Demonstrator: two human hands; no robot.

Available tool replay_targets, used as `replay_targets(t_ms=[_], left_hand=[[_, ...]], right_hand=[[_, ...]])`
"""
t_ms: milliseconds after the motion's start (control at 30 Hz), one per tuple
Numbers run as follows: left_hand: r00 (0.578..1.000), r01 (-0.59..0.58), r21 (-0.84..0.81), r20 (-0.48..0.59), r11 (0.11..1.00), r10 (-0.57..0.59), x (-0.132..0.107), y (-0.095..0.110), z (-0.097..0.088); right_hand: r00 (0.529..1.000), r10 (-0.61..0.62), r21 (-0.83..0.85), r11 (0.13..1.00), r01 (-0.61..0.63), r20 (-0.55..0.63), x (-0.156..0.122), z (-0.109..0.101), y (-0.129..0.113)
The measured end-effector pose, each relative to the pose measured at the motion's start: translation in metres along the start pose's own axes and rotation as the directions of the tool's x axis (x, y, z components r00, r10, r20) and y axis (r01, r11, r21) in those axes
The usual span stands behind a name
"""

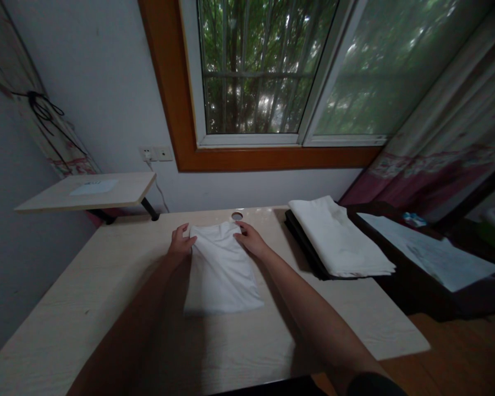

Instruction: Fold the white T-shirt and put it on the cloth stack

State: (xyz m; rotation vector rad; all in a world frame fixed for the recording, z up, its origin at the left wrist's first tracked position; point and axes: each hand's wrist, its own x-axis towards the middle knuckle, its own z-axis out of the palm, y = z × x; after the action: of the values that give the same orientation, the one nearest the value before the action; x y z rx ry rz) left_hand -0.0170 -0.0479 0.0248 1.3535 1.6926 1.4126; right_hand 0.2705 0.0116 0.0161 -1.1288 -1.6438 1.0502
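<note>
A folded piece of white cloth [225, 275] lies on the table in front of me, its far edge lightly wrinkled. At the cloth's far left corner, my left hand [180, 242] pinches the fabric between thumb and fingers. My right hand [249, 237] grips the far right corner in the same way, thumb on top. The near edge of the cloth rests flat on the tabletop. Whether it is a garment, I cannot tell.
A stack of folded white fabric [338, 236] over black fabric [305, 247] stands to the right. A small raised shelf [119, 195] is at the back left of the wooden table [86, 291]. Near the back edge is a round cable hole [237, 216]. A window [268, 66] is behind.
</note>
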Motion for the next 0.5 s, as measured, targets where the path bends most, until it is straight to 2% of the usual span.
replay_targets(t_ms=[167, 267, 367, 500], left_hand=[[0.999, 0.051, 0.067, 0.004, 0.996, -0.052, -0.021, 0.001, -0.014], [0.986, 0.067, 0.101, 0.147, 0.993, -0.082, -0.038, 0.002, -0.025], [0.945, 0.024, 0.166, 0.317, 0.986, -0.077, -0.055, 0.007, -0.034], [0.928, -0.006, 0.265, 0.36, 0.964, -0.094, -0.07, 0.018, -0.034]], right_hand=[[0.996, -0.049, -0.141, 0.989, 0.038, -0.079, -0.015, -0.009, -0.002], [0.998, -0.057, -0.19, 0.98, 0.051, -0.03, -0.027, -0.015, -0.006], [0.997, -0.04, -0.229, 0.972, 0.056, 0.071, -0.04, -0.018, -0.011], [0.998, 0.002, -0.374, 0.927, 0.021, 0.06, -0.049, -0.014, -0.019]])
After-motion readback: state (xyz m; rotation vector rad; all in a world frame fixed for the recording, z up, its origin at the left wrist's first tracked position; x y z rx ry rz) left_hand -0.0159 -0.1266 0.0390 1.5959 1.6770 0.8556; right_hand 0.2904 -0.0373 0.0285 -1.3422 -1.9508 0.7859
